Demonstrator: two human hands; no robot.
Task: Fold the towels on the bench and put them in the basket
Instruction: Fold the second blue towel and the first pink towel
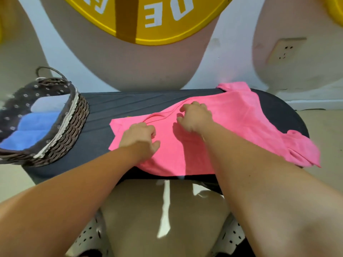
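Pink terry towel [241,127]: spread and rumpled over the right half of the dark grey padded bench [120,102], one corner hanging off the near right edge.
Left hand [139,138]: on the towel's left end with fingers curled; a pinch cannot be told.
Right hand [194,117]: fingers bent onto the raised crease; grip unclear.
Fold: best flatten the crease first, then match the edges.
Woven brown wicker basket [74,117]: at the left end, holding folded blue towels [37,123].
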